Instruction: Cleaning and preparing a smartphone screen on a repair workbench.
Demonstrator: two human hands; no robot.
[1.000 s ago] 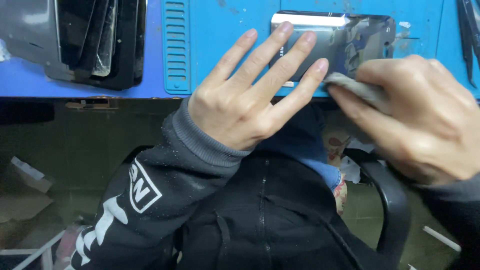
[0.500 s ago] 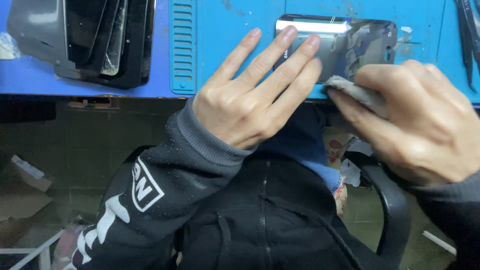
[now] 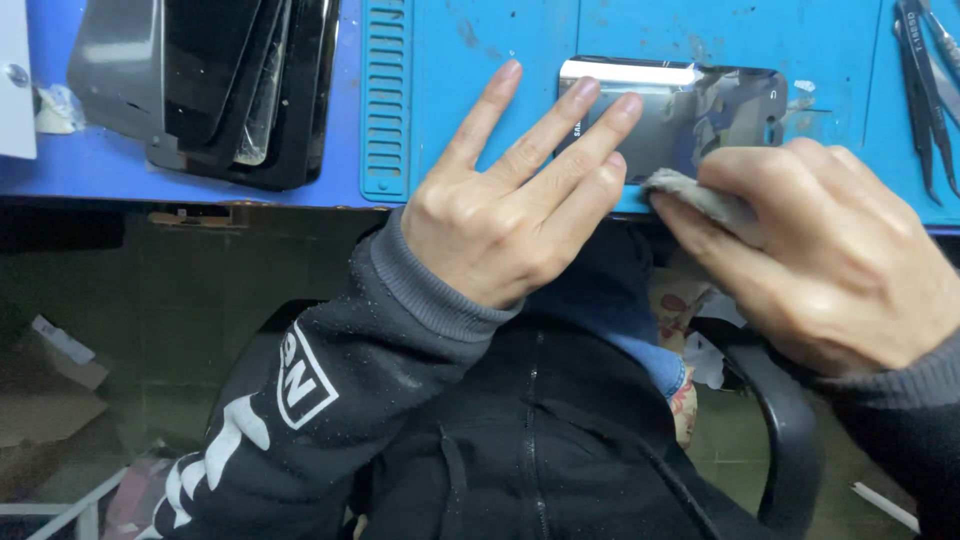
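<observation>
A dark, shiny phone screen panel (image 3: 700,105) lies flat on a blue work mat (image 3: 480,60) at the table's near edge. My left hand (image 3: 510,200) rests on the panel's left end, fingers spread and pressing it down. My right hand (image 3: 830,250) pinches a small grey cloth pad (image 3: 690,190) against the panel's lower edge. The panel's lower part is hidden under both hands.
A stack of several black phone screens (image 3: 230,90) leans at the table's left. Tweezers and thin tools (image 3: 925,80) lie at the right edge of the mat. Below the table are my dark jacket, a black chair armrest (image 3: 790,430) and floor clutter.
The view has shifted slightly, so the table sits lower in frame. Both hands stay on the panel, and the cloth remains at its lower edge.
</observation>
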